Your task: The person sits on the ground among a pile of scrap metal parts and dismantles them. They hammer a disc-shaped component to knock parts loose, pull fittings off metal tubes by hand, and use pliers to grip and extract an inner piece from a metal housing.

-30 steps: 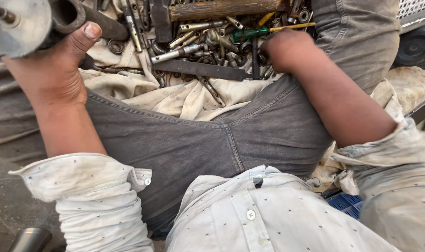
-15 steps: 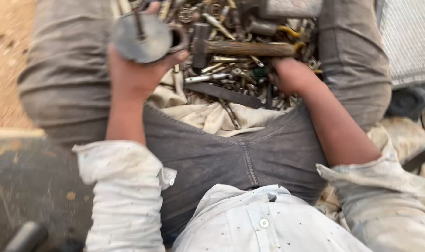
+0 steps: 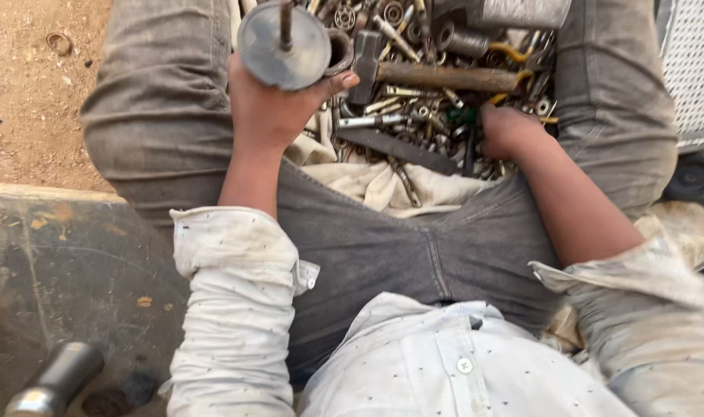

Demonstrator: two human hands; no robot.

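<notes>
Holding steady, left hand [image 3: 271, 112] grips round metal disc [image 3: 284, 44], view shifted.

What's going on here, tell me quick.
A person sits on the ground with a heap of loose metal parts on a cloth between their legs. The left hand holds up a round metal disc with a rod through its middle. The right hand is down in the heap among bolts and sockets; whether it grips anything cannot be told. A hammer with a wooden handle lies across the pile.
</notes>
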